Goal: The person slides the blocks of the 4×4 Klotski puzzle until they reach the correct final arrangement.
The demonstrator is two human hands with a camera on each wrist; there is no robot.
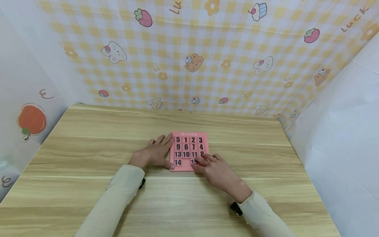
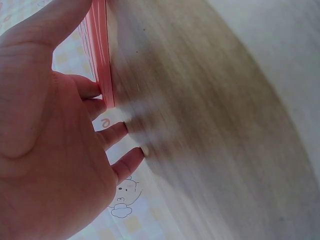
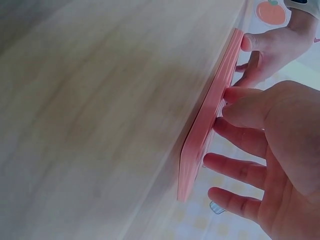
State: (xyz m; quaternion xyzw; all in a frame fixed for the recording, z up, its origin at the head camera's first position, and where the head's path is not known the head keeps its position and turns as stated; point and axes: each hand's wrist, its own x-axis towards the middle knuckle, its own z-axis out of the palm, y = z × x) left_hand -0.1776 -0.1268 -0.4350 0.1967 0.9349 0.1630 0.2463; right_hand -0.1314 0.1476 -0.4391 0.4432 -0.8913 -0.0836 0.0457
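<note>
A pink number sliding puzzle (image 1: 189, 169) lies flat on the table, its black-numbered tiles set in a grid. In the bottom row a gap (image 1: 186, 163) shows between tile 14 (image 1: 178, 162) and tile 15 (image 1: 193, 161). My left hand (image 1: 155, 154) spreads along the puzzle's left side, thumb at the lower corner and a finger at the upper one. From the right, my right hand (image 1: 217, 171) reaches over the lower right corner, its thumb and fingertips at tile 15 and tile 8 (image 1: 202, 153). It hides the bottom right of the grid. The right wrist view shows its fingers extended.
The wood-grain table (image 1: 83, 144) spreads around the puzzle. Behind it hangs a yellow checked cloth (image 1: 177, 42) with cartoon prints. White sheets (image 1: 340, 125) stand along both sides. A black band (image 1: 236, 208) shows at the right cuff.
</note>
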